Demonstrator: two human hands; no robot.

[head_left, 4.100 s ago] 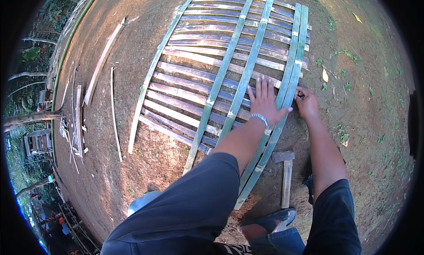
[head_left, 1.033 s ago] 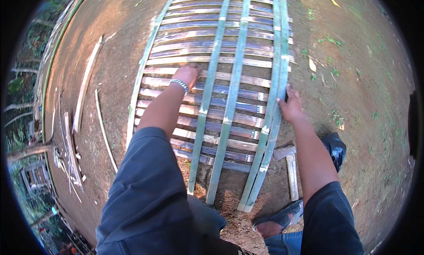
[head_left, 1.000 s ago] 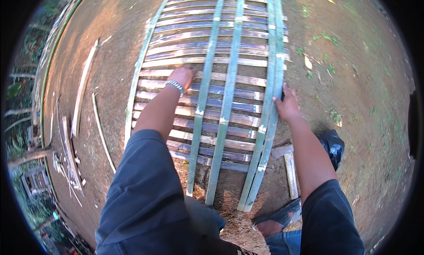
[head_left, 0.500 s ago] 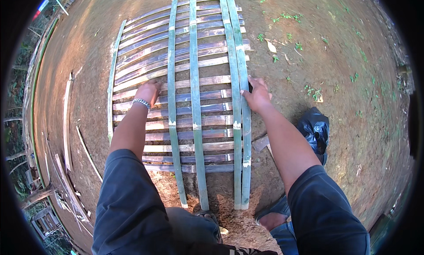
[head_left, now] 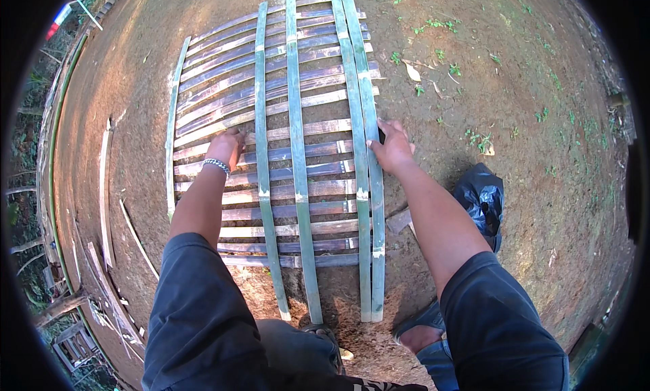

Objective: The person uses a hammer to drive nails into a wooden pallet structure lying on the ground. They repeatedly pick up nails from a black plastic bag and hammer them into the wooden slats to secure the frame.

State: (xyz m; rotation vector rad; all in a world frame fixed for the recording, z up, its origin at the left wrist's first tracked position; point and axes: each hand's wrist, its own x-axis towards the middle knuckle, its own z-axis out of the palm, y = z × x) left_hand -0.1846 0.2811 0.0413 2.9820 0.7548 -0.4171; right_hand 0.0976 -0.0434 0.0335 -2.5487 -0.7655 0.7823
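Lying flat on bare dirt ground (head_left: 514, 66), a bamboo lattice panel (head_left: 277, 161) fills the middle of the head view: pale cross slats under five green lengthwise strips. Left hand (head_left: 225, 146) rests on a cross slat between the outer left strip (head_left: 170, 134) and the next one; its grip looks curled down onto the slat, though whether it actually clasps the slat cannot be told. A beaded bracelet (head_left: 217, 165) sits on that wrist. Right hand (head_left: 391, 147) presses on the panel's right edge, touching the doubled green strips (head_left: 362, 154), fingers spread flat, grip open, holding nothing. Black plastic bag (head_left: 484, 201) lies just right of the right forearm. Loose bamboo strips (head_left: 107, 188) lie well apart on the left. Sandalled foot (head_left: 423, 333) shows near the panel's lower end.
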